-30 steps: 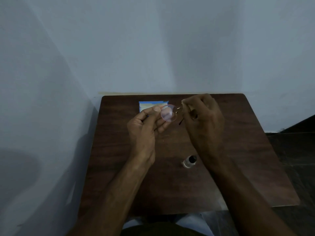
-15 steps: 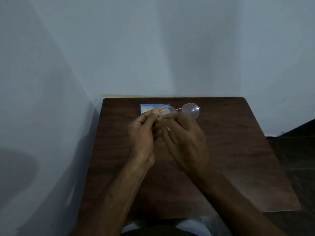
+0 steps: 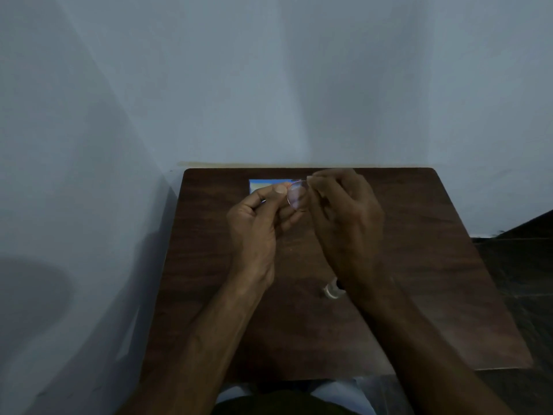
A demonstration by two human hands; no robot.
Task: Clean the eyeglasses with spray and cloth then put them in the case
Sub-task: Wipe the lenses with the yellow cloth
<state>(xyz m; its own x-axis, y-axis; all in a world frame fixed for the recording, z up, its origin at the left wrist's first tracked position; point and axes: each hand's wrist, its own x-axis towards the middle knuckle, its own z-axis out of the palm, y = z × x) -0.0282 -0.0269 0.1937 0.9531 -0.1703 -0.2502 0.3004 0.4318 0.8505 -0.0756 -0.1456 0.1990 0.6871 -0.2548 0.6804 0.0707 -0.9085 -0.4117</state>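
I hold thin round-rimmed eyeglasses (image 3: 296, 196) up over the far half of the dark wooden table (image 3: 419, 265). My left hand (image 3: 257, 226) pinches the left lens rim between thumb and fingers. My right hand (image 3: 347, 217) is closed on the right side of the frame, and it hides the second lens. A small clear spray bottle (image 3: 331, 290) with a dark cap stands on the table, partly behind my right wrist. A blue cloth or packet (image 3: 261, 184) lies flat near the far edge, behind my left thumb. No case is visible.
The table stands in a corner, with pale walls at the far edge and along the left. Dark floor tiles (image 3: 520, 265) lie to the right of the table. My lap shows below the near edge.
My right hand has moved from the middle of the frame out to its right side and now covers the right lens. The spray bottle shows again beside my right wrist.
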